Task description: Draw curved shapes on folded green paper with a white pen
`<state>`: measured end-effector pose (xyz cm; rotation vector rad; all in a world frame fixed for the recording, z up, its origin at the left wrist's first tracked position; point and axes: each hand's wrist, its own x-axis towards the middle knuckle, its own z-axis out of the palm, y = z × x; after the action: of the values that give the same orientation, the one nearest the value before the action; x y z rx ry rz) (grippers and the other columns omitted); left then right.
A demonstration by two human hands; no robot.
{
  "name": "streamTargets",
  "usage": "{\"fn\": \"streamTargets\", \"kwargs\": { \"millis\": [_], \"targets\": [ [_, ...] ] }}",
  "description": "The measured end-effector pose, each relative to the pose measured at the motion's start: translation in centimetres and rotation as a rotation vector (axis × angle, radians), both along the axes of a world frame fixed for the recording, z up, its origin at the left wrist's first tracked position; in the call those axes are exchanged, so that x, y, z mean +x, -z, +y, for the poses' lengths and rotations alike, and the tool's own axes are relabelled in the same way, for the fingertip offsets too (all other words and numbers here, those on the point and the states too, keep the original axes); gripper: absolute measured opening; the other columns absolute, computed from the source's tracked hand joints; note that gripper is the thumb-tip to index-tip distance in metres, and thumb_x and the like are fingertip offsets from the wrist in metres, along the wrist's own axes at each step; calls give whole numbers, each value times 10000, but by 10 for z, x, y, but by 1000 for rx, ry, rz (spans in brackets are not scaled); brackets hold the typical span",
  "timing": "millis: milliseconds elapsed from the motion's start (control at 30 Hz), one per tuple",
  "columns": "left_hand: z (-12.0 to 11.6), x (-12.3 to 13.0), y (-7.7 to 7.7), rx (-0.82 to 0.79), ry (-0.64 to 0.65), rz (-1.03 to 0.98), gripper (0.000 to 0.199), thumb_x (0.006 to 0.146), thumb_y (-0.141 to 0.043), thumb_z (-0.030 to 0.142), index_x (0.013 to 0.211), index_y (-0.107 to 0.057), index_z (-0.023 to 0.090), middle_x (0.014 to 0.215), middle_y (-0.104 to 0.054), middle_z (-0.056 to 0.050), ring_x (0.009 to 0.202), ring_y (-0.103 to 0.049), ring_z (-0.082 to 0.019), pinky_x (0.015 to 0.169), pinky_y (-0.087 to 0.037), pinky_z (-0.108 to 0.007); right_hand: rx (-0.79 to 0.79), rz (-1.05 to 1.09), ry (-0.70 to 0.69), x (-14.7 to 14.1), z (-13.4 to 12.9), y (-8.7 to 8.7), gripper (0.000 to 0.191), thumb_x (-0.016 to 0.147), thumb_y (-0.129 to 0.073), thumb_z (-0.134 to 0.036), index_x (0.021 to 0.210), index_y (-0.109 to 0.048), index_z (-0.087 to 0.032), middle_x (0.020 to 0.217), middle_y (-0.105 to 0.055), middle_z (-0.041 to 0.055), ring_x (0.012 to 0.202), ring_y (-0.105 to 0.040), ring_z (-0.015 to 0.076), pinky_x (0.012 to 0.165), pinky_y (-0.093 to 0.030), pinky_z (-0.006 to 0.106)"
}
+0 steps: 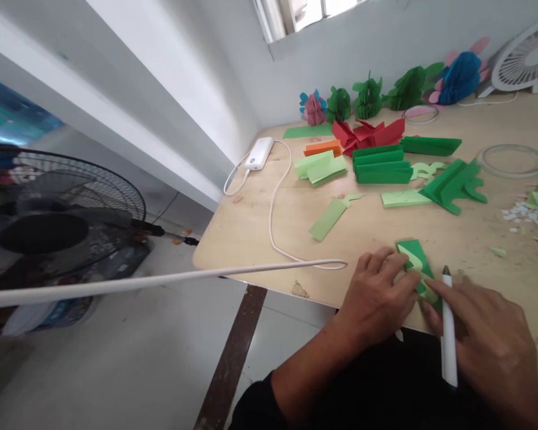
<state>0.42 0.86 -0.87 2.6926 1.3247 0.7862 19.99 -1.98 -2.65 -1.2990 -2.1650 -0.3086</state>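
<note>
Near the table's front edge lies a folded dark green paper [418, 248] with a light green paper cutout [412, 259] on top. My left hand [379, 294] has its fingers curled and pressed onto both, covering part of the cutout. From the right, my right hand [493, 337] holds a white pen [449, 346], its dark tip pointing up and away. The index finger and thumb of that same hand also touch the cutout and the paper's lower end. Just beyond my hands lies a light green paper strip [328, 220] with a curvy cut end.
Folded dark green papers [381, 164], red paper pieces [370, 136] and a cut green shape [456, 184] lie farther back. Honeycomb paper figures [367, 98] line the wall beside a small white fan [531, 57]. A white cable [273, 206] from a power bank [259, 153] crosses the left side.
</note>
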Motion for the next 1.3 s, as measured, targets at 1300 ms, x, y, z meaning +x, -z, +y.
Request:
{"fn": "streamTargets", "kwargs": {
  "millis": [1300],
  "targets": [
    [1,-1,-2,-199,-59,-80,232,970,-504,299,1127,-627,181,1343,-660,-62,1317,-514,-217,1090,-378,-415,-28,-29,17,-3,1,-7,315,830,-630,-346,1112,-688,-219,868,-697,55,797,-622,216,714,-403,339]
  ]
}}
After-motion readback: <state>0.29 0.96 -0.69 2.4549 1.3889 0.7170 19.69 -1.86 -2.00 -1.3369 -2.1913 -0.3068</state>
